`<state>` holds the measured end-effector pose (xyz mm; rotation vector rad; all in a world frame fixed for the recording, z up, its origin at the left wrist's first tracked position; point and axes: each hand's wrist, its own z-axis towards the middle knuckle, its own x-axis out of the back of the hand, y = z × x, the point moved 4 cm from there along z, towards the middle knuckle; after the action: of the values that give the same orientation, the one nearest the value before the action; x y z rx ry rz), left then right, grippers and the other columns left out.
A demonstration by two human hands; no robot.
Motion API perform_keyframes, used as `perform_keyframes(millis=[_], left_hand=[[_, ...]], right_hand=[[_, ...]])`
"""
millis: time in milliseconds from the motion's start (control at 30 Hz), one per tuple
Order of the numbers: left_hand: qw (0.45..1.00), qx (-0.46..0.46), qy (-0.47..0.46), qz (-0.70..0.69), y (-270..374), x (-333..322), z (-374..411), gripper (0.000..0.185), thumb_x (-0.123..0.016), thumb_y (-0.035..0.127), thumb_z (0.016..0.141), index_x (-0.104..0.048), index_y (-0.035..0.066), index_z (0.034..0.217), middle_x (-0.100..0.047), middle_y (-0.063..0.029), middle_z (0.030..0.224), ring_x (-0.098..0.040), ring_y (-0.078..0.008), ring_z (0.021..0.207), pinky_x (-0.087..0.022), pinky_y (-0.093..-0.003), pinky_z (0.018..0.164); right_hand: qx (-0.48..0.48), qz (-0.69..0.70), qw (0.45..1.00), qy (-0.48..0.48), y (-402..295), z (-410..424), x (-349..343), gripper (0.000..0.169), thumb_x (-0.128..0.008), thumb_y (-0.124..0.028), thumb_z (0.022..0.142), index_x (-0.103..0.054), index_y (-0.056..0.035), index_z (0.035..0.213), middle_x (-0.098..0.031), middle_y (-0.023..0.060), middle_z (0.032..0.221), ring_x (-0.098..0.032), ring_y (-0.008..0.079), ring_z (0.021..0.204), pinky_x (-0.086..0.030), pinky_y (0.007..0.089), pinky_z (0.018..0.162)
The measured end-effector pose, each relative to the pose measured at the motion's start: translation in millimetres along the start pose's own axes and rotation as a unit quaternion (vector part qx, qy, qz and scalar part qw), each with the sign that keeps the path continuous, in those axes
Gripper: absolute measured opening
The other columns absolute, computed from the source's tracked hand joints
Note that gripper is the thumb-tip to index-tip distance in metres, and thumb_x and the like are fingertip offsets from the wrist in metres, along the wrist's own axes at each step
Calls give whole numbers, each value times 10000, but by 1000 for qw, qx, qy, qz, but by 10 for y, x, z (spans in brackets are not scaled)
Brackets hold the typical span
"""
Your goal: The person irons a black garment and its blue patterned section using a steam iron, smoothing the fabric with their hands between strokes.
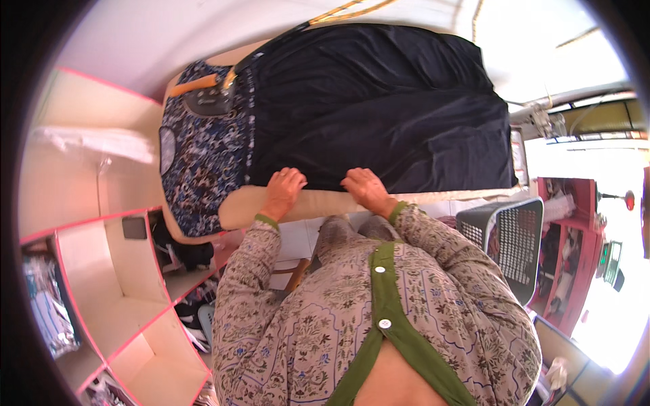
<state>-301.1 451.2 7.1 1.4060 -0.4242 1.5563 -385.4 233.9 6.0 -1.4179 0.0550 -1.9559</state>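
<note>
A sleeveless-looking dress lies flat on a beige padded ironing board (pixel 244 205), its patterned bodice (pixel 208 152) to the left and its black skirt (pixel 376 111) to the right. My left hand (pixel 285 190) grips the skirt's near edge close to the waist seam, fingers curled over the fabric. Further right along that edge, my right hand (pixel 366 188) also has its fingers bent onto the cloth. On the far part of the bodice rests an electric iron (pixel 208 101) with an orange handle (pixel 194 86). Neither hand touches it.
The iron's cord (pixel 284 36) runs away over the skirt's far edge. Shelving with pink edges (pixel 109 274) stands at the left. A grey perforated plastic basket (pixel 518 248) is at the right, beside a red cabinet (pixel 576 259). A metal bar with a clamp (pixel 546 119) sits beyond the board's right end.
</note>
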Motion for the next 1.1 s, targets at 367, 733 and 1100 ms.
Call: perform_keyframes(millis=[367,733,1100], left_hand=[[999,8,42,-4,270,-67,189,132,-686,156,816,-624,107,922,-570,-37,928,-562,-251,896,-435,-377,737],[995,86,-3,-50,565,-167,775,89,-672,115,838,-604,72,874,-556,-66,944,-566,-277,915,-472,-388,796],[987,160,-1,-13,542,-165,419,290,-714,95,784,-574,58,1035,-525,-140,1140,-509,-335,1111,-402,-422,965]], right_hand=[[-368,-126,866,314,1351,-1771,1412,141,-632,36,798,-673,-51,901,-610,134,832,-596,304,753,-486,377,673],[-700,-119,653,262,3399,-3814,2616,257,-618,-166,861,-677,16,1032,-649,242,1070,-603,362,1049,-465,411,909],[-574,-296,736,202,3316,-3716,2700,291,-640,-294,873,-652,-56,1038,-641,215,984,-604,379,970,-472,487,825]])
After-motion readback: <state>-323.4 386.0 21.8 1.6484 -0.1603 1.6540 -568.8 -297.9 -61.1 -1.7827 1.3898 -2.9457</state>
